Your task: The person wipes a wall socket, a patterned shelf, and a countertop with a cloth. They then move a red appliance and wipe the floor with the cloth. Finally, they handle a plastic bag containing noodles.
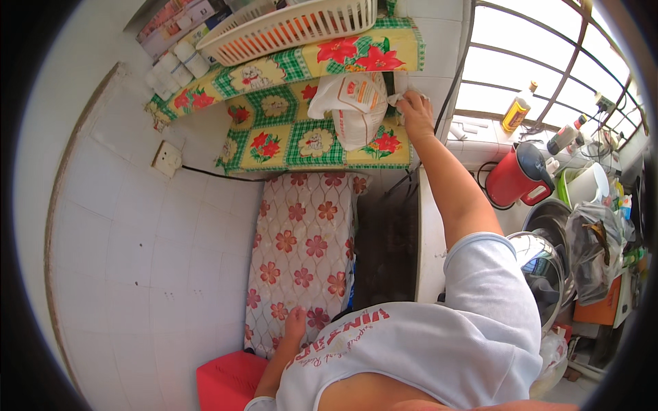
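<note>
With my arm stretched towards the shelves, my right hand [415, 112] is at a crumpled white cloth or tissue [406, 98] by the shelf's right end. Its fingers are bent onto the white material against the wall side. Just left of it, a white printed plastic bag [360, 110] stands on the lower shelf [316, 144], which has a green and yellow floral cover. My left hand [295, 322] hangs low over a table or chest with a flower-patterned cover [303, 246]; its fingers look curled, and nothing shows in it.
Above the bag is an upper shelf [288, 69] bearing a white plastic basket [293, 31] and white bottles [190, 59]. At the right are a red electric kettle [514, 177], a yellow-labelled bottle [516, 113], a glass pot lid [537, 267] and a clear plastic bag [591, 257]. A red box [229, 380] stands lower left.
</note>
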`<state>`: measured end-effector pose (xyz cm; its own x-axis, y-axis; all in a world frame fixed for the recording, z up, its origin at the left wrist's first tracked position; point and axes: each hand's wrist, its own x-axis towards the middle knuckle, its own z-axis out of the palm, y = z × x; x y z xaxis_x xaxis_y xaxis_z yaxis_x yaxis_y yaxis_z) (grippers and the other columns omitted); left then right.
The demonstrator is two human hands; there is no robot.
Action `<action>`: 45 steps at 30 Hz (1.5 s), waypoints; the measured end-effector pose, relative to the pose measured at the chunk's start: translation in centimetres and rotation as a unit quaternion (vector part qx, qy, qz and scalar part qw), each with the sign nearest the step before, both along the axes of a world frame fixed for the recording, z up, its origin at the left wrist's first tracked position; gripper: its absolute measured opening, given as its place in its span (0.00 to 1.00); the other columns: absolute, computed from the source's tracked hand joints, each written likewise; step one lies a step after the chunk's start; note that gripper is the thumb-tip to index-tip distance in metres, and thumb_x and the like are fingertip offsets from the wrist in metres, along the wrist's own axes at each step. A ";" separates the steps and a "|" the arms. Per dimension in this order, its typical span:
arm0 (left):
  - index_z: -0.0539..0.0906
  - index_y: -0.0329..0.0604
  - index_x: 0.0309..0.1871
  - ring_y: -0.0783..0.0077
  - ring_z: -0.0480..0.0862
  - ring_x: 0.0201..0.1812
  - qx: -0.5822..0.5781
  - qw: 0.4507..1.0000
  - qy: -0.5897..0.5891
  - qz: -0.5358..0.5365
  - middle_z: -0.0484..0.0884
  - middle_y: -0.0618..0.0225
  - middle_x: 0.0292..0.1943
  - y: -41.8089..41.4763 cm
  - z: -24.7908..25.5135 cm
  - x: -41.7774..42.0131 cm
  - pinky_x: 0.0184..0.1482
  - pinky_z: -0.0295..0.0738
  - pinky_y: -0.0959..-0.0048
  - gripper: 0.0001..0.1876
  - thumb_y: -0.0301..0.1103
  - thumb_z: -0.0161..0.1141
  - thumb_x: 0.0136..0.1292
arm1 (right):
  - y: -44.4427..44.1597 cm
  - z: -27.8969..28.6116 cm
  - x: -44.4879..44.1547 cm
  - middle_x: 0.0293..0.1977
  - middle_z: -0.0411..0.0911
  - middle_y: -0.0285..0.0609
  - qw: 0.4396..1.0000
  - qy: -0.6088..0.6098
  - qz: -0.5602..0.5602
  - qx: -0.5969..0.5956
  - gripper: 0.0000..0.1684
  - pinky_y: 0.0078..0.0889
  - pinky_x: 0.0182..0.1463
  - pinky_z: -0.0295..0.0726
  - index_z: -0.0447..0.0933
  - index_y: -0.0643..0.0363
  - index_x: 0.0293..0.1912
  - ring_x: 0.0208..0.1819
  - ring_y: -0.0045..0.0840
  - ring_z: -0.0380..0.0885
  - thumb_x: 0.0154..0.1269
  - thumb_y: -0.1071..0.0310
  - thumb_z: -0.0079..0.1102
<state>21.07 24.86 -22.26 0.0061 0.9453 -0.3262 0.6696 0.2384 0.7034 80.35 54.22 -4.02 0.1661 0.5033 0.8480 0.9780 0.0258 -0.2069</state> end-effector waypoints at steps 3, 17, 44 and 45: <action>0.77 0.29 0.55 0.68 0.85 0.42 -0.022 0.999 -0.027 0.003 0.86 0.54 0.40 -0.9 1.3 1.2 0.47 0.77 0.72 0.27 0.49 0.56 0.68 | -0.9 -2.1 0.1 0.50 0.71 0.29 0.996 -0.007 -0.029 -0.085 0.10 0.42 0.52 0.73 0.79 0.46 0.39 0.48 0.38 0.72 0.56 0.70 0.56; 0.78 0.34 0.55 0.69 0.84 0.40 -0.048 0.997 -0.055 0.021 0.85 0.59 0.40 -2.6 -0.1 0.7 0.47 0.77 0.71 0.24 0.48 0.55 0.69 | -1.3 1.9 -2.5 0.49 0.73 0.38 0.975 0.123 -0.131 -0.133 0.11 0.40 0.53 0.77 0.82 0.48 0.40 0.50 0.45 0.73 0.59 0.71 0.56; 0.79 0.33 0.53 0.63 0.85 0.46 -0.020 0.999 -0.026 0.031 0.85 0.54 0.43 -0.5 -0.6 -0.2 0.51 0.77 0.68 0.24 0.47 0.56 0.68 | -6.1 -3.9 -4.0 0.44 0.76 0.45 0.934 0.191 -0.046 -0.300 0.14 0.40 0.49 0.76 0.86 0.47 0.41 0.46 0.42 0.78 0.57 0.72 0.58; 0.79 0.33 0.53 0.63 0.85 0.46 -0.013 0.999 -0.026 0.029 0.85 0.54 0.43 -0.5 -0.5 -0.3 0.51 0.77 0.68 0.23 0.47 0.56 0.68 | -6.1 -3.6 -4.6 0.43 0.76 0.46 0.934 0.178 -0.036 -0.306 0.15 0.40 0.49 0.77 0.86 0.47 0.42 0.46 0.43 0.78 0.57 0.72 0.57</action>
